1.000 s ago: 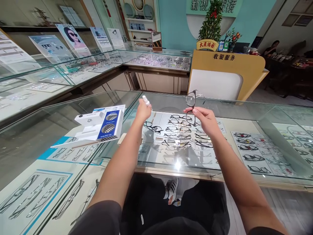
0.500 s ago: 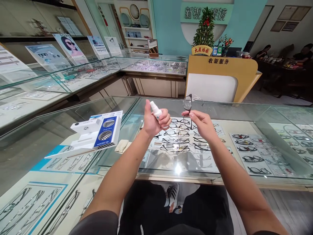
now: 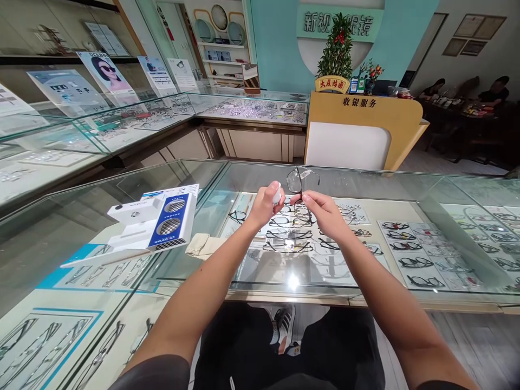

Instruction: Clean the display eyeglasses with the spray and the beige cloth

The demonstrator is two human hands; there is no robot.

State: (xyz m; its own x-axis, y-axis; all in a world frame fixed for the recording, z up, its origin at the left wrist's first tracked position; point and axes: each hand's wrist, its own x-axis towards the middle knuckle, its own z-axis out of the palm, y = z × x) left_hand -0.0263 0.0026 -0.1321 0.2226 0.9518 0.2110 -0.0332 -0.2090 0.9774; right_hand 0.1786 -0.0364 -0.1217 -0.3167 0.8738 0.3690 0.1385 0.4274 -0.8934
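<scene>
My left hand point(image 3: 266, 205) is closed round a small white spray bottle point(image 3: 277, 194), its thumb over the top; most of the bottle is hidden by the fingers. Close by on the right, my right hand point(image 3: 320, 211) pinches a pair of eyeglasses point(image 3: 299, 187) by the frame. They are held on end, with thin dark rims and a small white tag on one temple. The bottle's top is turned towards the lenses, a short gap apart. Whether any spray is in the air I cannot tell. Both hands are above the glass display counter point(image 3: 260, 281).
Rows of eyeglasses point(image 3: 288, 234) lie under the glass. On top, left of my hands, are a folded cream cloth point(image 3: 200, 246) and a white and blue display stand point(image 3: 162, 222). Beyond the counter stands a yellow cashier desk point(image 3: 365, 116). A person point(image 3: 495, 92) sits far right.
My left hand has turned and moved right, its thumb now pressed over the bottle's top. My right hand has brought the eyeglasses left and slightly down, so the hands are closer together.
</scene>
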